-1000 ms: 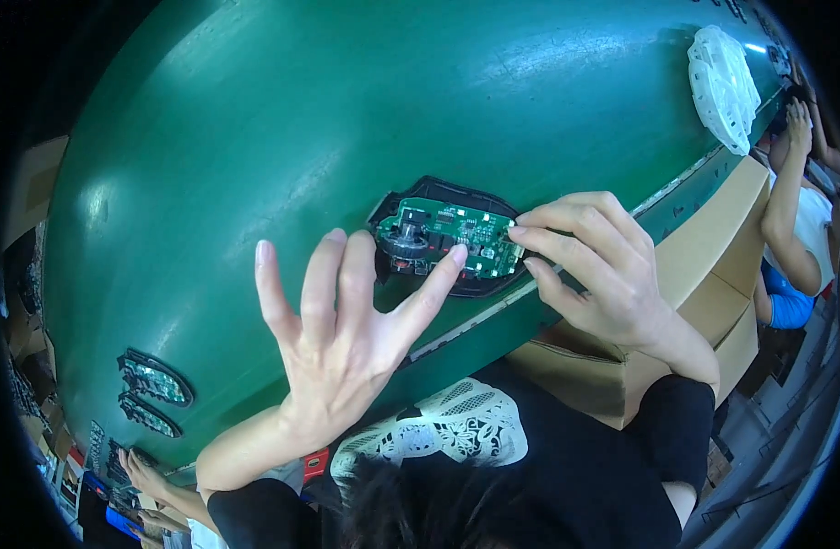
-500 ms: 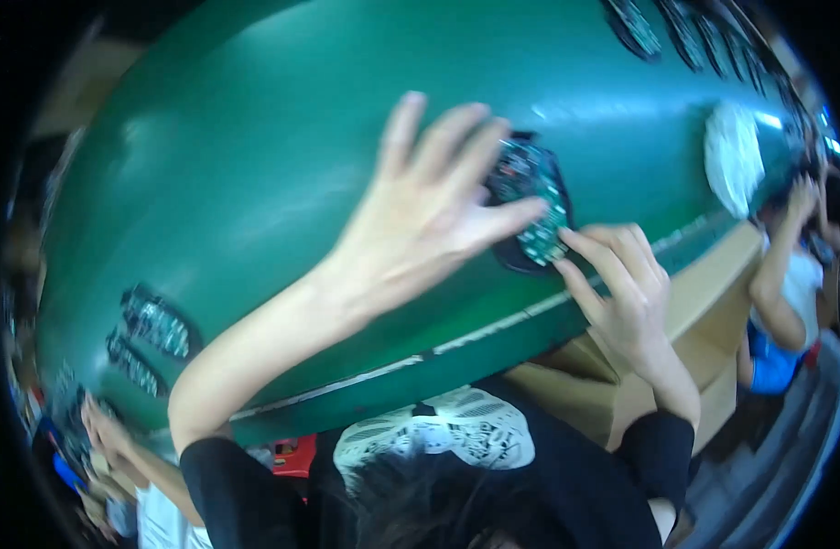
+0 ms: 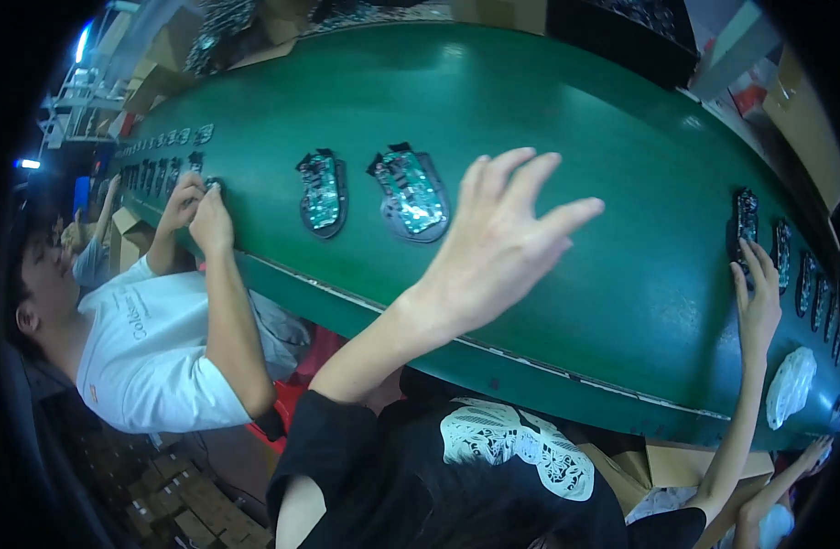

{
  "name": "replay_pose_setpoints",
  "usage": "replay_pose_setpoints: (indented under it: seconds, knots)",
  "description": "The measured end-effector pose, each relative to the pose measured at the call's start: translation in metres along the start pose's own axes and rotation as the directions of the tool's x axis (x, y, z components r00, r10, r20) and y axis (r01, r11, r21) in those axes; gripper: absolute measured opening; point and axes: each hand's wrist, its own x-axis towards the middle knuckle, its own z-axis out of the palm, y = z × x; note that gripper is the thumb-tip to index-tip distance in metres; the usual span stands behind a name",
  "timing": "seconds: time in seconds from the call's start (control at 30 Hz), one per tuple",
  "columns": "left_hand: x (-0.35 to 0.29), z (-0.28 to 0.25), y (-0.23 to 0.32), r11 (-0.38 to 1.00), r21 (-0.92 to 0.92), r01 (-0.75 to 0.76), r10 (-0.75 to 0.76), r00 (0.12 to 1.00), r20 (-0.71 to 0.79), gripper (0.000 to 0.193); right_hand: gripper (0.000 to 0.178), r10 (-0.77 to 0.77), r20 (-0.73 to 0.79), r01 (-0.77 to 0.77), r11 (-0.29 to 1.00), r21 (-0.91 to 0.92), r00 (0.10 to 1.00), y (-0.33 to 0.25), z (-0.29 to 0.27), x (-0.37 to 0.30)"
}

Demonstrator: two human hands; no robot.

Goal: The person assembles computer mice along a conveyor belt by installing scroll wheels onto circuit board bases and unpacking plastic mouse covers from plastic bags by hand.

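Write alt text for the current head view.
A person's right hand is at the near end of a circuit board on a green table; the left hand is spread open. Two boards lie left of it, and a co-worker in a pale shirt is at far left.

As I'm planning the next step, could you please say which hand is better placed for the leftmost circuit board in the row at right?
Probably the right hand: it is at the near end of that circuit board, while the left hand is spread above the green table, well away.
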Motion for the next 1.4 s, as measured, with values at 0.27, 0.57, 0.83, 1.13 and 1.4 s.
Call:
replay_pose_setpoints:
  seconds: [0.27,0.57,0.83,1.13,1.4]
  knots:
    - [-0.055,-0.030,-0.074,0.920,0.108,0.376,-0.367,0.926,-0.088,0.045,0.036,-0.242,-0.305,0.267,0.963,0.045,0.921,-0.058,-0.047,0.059]
    - [-0.062,-0.023,-0.097,0.925,0.143,0.352,-0.301,0.909,-0.288,0.035,0.052,-0.142,0.054,0.136,0.986,0.101,0.988,-0.172,0.017,0.324]
    - [-0.055,-0.021,-0.089,0.959,0.031,0.280,-0.252,0.901,-0.353,0.029,0.052,-0.092,-0.052,0.096,0.992,0.085,0.994,-0.164,0.065,0.348]
    - [-0.060,-0.022,-0.089,0.959,0.050,0.280,-0.239,0.889,-0.390,0.026,0.018,0.045,-0.286,-0.037,0.999,0.034,0.957,-0.157,0.068,0.347]
    - [-0.081,-0.024,-0.119,0.917,-0.051,0.395,-0.391,0.866,-0.311,0.033,0.017,-0.170,-0.477,0.408,0.792,0.454,0.862,-0.217,0.023,0.223]
